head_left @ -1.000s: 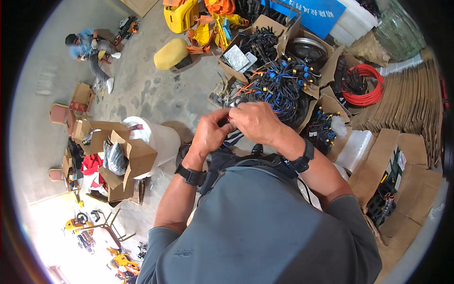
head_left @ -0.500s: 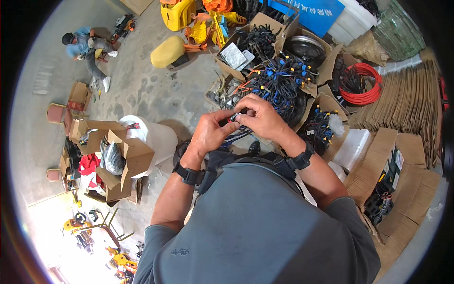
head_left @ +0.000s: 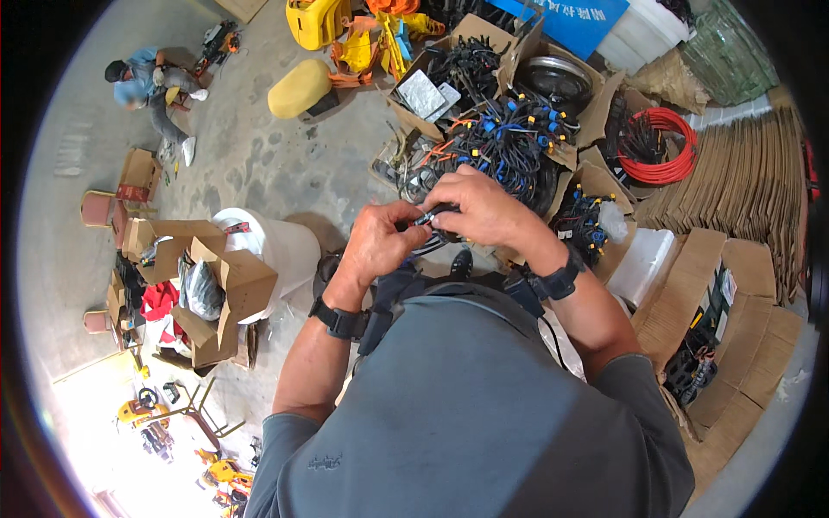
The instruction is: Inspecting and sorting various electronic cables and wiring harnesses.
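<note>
Both of my hands meet in front of my chest over a small black cable connector (head_left: 429,217). My left hand (head_left: 376,243) pinches it from the left, and my right hand (head_left: 484,210) closes over it from the right and above. Dark wires trail down from the connector between my wrists. Just beyond my hands stands an open cardboard box (head_left: 566,155) heaped with black cables that have blue and orange plugs (head_left: 505,142). A black band sits on each of my wrists.
More open boxes of black parts ring the cable box, with a red hose coil (head_left: 661,147) and stacked flat cardboard (head_left: 743,181) at the right. A white bucket (head_left: 281,246) and open cartons (head_left: 224,289) stand at the left. Another person (head_left: 151,86) sits on the concrete floor, far left.
My hands have shifted slightly to the right and come lower and closer together on the connector; the right hand now covers more of it.
</note>
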### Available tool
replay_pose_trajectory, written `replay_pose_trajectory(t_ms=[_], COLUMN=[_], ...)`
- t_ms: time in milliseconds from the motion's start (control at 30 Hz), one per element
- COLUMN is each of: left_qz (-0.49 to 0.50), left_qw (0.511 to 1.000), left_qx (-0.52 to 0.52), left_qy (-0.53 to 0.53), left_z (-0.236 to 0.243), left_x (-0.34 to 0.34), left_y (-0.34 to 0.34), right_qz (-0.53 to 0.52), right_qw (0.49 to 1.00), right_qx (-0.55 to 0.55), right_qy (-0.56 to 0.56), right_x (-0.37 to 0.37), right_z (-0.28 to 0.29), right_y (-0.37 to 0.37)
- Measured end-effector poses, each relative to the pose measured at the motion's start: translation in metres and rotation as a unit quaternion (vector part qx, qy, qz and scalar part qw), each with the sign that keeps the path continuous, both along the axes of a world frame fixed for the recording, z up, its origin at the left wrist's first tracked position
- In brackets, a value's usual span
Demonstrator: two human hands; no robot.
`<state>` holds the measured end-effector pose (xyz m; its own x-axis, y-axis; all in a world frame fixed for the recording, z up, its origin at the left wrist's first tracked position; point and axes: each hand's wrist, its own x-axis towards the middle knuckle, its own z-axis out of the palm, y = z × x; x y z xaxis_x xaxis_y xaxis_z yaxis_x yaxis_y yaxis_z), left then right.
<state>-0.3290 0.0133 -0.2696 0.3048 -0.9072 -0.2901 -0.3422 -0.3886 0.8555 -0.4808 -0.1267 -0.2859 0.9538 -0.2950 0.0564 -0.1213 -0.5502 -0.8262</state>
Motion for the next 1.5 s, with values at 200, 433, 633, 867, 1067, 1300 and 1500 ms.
replay_pose_trajectory(t_ms=[200, 433, 633, 867, 1067, 1300, 1500], left_qz=[-0.015, -0.062, -0.055, -0.018, 0.019, -0.008, 0.001], left_qw=[0.999, 0.997, 0.998, 1.0, 0.998, 0.998, 1.0], left_qx=[0.024, 0.034, 0.008, 0.0, -0.05, -0.049, -0.025], left_qy=[-0.024, -0.04, -0.029, -0.023, -0.027, -0.045, -0.007], left_z=[0.008, 0.007, 0.008, 0.014, 0.001, 0.013, 0.005], left_x=[-0.002, 0.0, -0.003, -0.005, -0.007, -0.011, -0.008], left_y=[0.005, 0.008, 0.011, 0.008, 0.01, 0.006, 0.005], right_qz=[-0.009, 0.004, -0.037, -0.109, -0.111, -0.089, -0.118], right_qw=[0.987, 0.999, 0.995, 0.992, 0.982, 0.984, 0.984], right_qx=[-0.154, -0.038, 0.078, 0.049, 0.103, 0.11, 0.069], right_qy=[-0.034, 0.025, 0.044, -0.044, -0.114, -0.11, -0.113], right_x=[0.004, 0.007, 0.006, 0.007, 0.003, 0.001, -0.005], right_z=[0.011, 0.003, 0.005, 0.012, 0.007, 0.008, 0.002], right_y=[0.009, 0.011, 0.016, 0.025, 0.028, 0.026, 0.022])
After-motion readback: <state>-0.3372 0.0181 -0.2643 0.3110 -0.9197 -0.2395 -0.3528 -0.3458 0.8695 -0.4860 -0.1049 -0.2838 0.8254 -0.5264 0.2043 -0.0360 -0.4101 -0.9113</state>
